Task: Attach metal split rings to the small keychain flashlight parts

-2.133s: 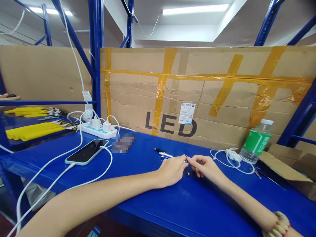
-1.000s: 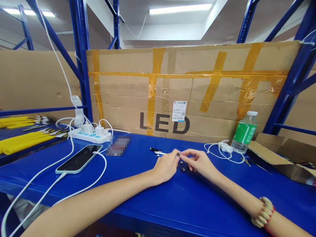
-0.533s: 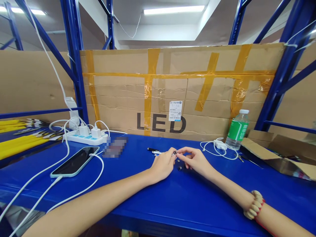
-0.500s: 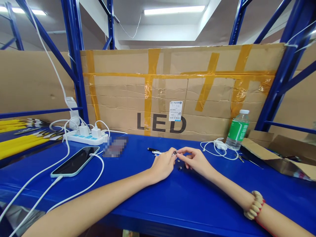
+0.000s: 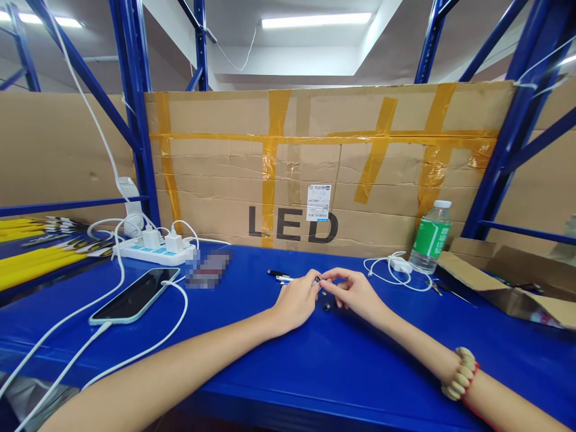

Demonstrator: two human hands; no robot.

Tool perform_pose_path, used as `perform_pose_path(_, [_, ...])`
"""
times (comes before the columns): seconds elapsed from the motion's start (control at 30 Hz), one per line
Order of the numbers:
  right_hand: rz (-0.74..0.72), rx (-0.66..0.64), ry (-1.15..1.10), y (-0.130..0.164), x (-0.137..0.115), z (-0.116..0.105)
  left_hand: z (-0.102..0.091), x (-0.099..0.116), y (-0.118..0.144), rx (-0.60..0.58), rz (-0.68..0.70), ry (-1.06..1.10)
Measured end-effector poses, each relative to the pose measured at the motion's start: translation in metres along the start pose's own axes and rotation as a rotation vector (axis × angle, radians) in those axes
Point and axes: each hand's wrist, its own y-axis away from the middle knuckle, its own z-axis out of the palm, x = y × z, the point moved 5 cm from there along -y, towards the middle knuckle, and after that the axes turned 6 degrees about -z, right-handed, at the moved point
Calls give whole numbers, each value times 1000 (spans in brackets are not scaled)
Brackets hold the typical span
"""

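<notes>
Over the middle of the blue tabletop [image 5: 288, 366], my left hand [image 5: 294, 303] is closed around a small dark and silvery piece [image 5: 317, 279], too small to name. My right hand [image 5: 353, 292] meets it from the right, thumb and forefinger pinched at the same piece; whether they grip it or only touch it is hidden. Just below the fingers lies a small black part [image 5: 326, 307], with a tiny brownish bit [image 5: 324, 294] above it. Behind my left hand are a black pen-like stick [image 5: 278, 273] and a silvery one [image 5: 284, 279], both partly covered.
A phone [image 5: 130, 297] with white cables and a power strip [image 5: 157, 254] occupy the left. To the right stand a water bottle [image 5: 431, 240], a coiled white cable [image 5: 400, 267] and an open cardboard box [image 5: 508, 276]. A large cardboard panel [image 5: 216, 180] closes the back.
Both hands keep nearly the same pose at the small piece. The whole view has shifted very slightly; nothing has visibly been taken up or let go.
</notes>
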Motion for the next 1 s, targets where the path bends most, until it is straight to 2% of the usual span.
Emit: perform_pose_path(1.0, [-4,-11,-30,0,0,-1,2,0,0,-14,25,28])
